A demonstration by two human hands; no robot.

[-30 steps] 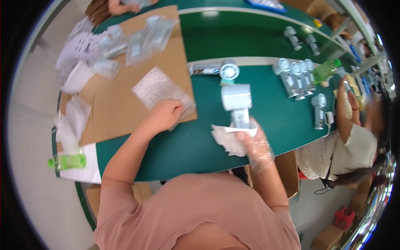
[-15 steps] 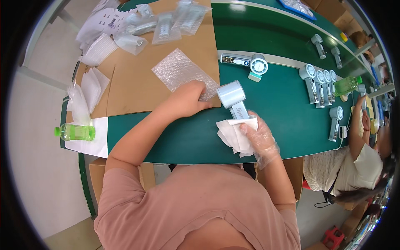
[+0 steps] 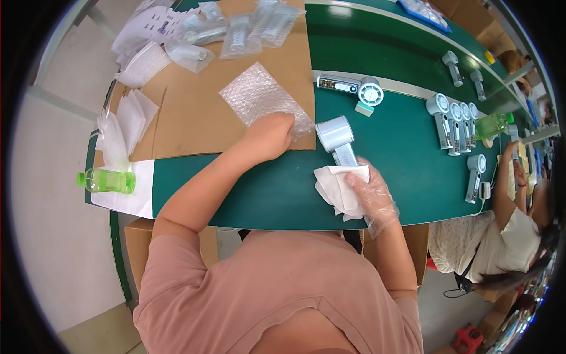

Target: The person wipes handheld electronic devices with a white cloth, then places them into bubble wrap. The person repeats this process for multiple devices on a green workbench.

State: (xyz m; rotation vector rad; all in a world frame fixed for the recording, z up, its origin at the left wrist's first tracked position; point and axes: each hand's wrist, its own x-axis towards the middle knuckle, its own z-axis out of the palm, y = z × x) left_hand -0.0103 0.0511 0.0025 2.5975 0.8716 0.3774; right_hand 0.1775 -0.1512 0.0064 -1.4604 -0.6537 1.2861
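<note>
My left hand (image 3: 271, 134) rests with curled fingers on the near corner of a sheet of bubble wrap (image 3: 259, 94) that lies on a brown cardboard sheet (image 3: 194, 118). My right hand (image 3: 371, 192), in a clear plastic glove, holds a white cloth (image 3: 337, 187) around the handle of a small silver handheld fan (image 3: 337, 137). The fan's round head points away from me, just right of my left hand, above the green table (image 3: 259, 189).
Several more silver fans (image 3: 451, 121) lie in a row at the right, one fan (image 3: 354, 88) on a pale strip. Bagged items (image 3: 236, 29) and white sheets (image 3: 127, 118) lie at the left. A green bottle (image 3: 106, 180) lies near the left edge. Another person (image 3: 507, 236) sits at the right.
My left hand has stayed on the bubble wrap. The fan in my right hand has come slightly nearer to the cardboard edge; my head has shifted, so the whole scene sits lower.
</note>
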